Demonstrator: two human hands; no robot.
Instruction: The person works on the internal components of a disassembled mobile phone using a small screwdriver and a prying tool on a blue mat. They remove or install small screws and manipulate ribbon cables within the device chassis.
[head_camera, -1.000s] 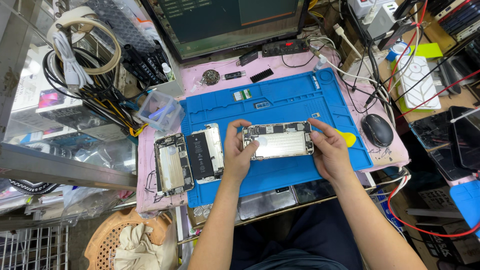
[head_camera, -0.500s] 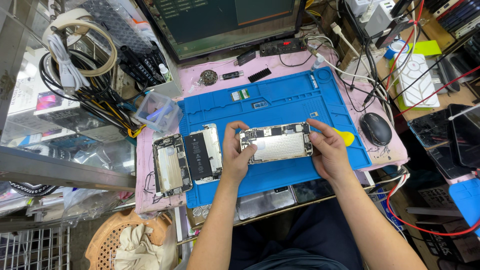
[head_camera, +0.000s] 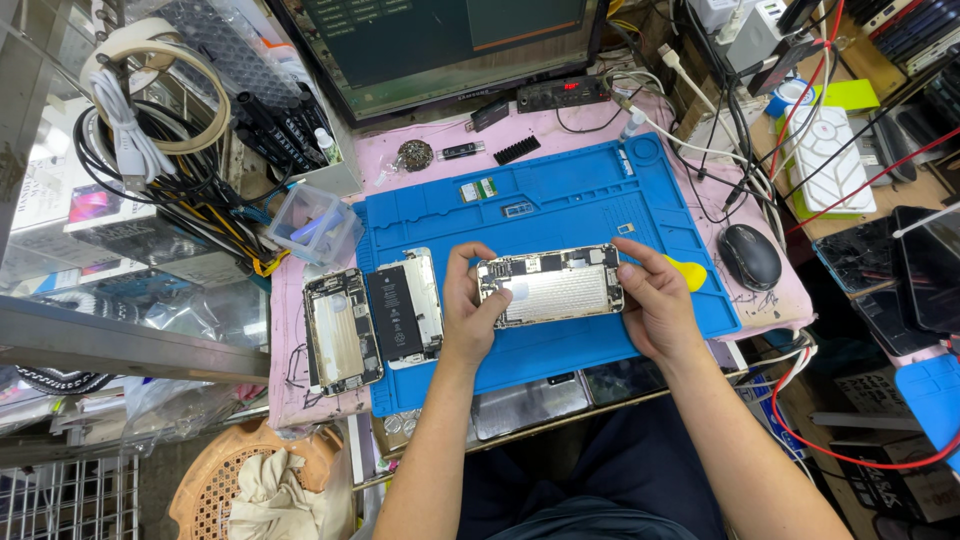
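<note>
A cluttered repair desk (head_camera: 330, 400) fills the view, covered with a pink sheet and, over most of its middle, a blue work mat (head_camera: 560, 210) with moulded compartments along its far edge. At the desk's far edge stands a dark monitor (head_camera: 440, 40); cables, a white power strip (head_camera: 830, 160) and other gear crowd the far right corner, and a black mouse (head_camera: 750, 256) sits just off the mat's right edge.

Above the near half of the mat, the person holds an opened phone body (head_camera: 551, 285) lengthwise between both hands, its inner metal plate and circuit parts facing up. The left hand (head_camera: 468, 310) grips its left end, thumb curled over the top face and fingers wrapped beneath. The right hand (head_camera: 655, 300) clasps the right end, the forefinger along the far edge and the thumb at the near edge. The phone body lies between the two hands, touching both, slightly raised off the mat.

By the mat's left edge lie two more opened phones side by side: one with a black battery (head_camera: 405, 310) on the mat, one with bare silver innards (head_camera: 342, 330) on the pink sheet. A yellow pry tool (head_camera: 690, 270) peeks out beyond the right hand. A small clear plastic box (head_camera: 315, 222) sits at the mat's far left corner.
</note>
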